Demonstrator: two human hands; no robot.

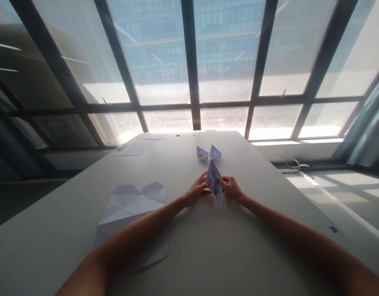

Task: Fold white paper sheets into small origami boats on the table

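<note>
A folded white paper boat is held between both my hands above the table, its long pointed shape running toward me. My left hand grips its left side, the thumb on the paper and other fingers partly behind it. On the right side my right hand pinches the paper near its middle. Just beyond stand two finished-looking folded paper boats, one at left and one at right. Under my left forearm lies a creased, unfolded paper sheet, partly hidden by the arm.
The white table stretches away to large framed windows. Flat paper sheets lie at its far left. Past the right edge, a coiled cable rests near the wall, with a curtain beside it.
</note>
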